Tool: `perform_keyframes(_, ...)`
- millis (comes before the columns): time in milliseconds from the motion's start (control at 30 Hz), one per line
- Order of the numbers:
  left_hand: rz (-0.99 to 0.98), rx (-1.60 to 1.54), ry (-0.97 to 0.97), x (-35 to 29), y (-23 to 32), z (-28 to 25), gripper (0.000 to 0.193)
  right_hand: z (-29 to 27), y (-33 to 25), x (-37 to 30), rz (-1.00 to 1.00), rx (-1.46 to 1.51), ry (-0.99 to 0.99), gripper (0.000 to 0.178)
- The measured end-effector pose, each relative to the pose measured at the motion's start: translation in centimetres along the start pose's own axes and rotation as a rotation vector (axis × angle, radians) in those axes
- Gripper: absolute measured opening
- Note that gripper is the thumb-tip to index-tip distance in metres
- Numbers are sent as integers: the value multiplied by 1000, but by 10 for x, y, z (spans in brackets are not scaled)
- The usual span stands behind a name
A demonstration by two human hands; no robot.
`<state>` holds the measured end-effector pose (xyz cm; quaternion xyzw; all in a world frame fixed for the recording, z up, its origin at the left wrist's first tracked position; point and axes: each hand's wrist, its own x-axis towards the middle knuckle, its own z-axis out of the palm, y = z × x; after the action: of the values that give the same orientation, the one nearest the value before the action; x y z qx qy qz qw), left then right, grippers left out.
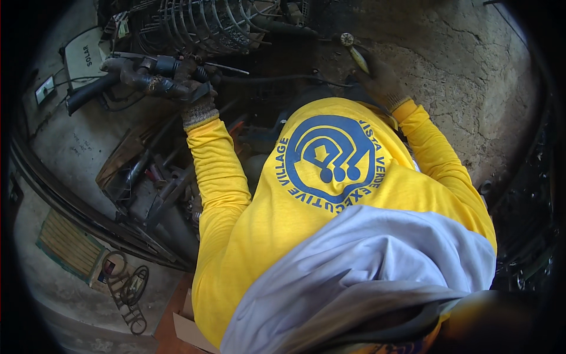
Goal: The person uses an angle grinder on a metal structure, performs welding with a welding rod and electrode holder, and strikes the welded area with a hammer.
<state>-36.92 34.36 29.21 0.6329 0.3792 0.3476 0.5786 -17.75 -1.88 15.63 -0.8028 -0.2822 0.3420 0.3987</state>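
Both my hands wear dark, worn gloves below yellow sleeves. My left hand point(199, 97) is closed at the dark, bent metal pieces point(156, 84), with a flat dark tab beside its fingers. Shadow hides part of that grip, so the exact piece it holds cannot be made out. Off to the right, over the concrete floor, my right hand point(382, 82) is wrapped round a short tool with a yellow-green handle point(357, 59). The tool's pale round head point(346, 39) points away from me, apart from the metal pieces.
A coil of metal rings point(206, 26) stands at the far side. A dark cable point(283, 77) runs between my hands. Scrap metal point(156, 177) lies on the left, near a pale box point(85, 53). Cracked concrete point(466, 76) spreads to the right; a cardboard box point(191, 330) sits near me.
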Motion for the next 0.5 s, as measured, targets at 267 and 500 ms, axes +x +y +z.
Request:
perform_keyframes(267,18,-20,-71,14,-9,0,22,-3,-56,-10,-114,426,-9,46)
perform_keyframes(500,28,-29,-110,19,-13,-3,21,26,-48,-24,-28,303,148,47)
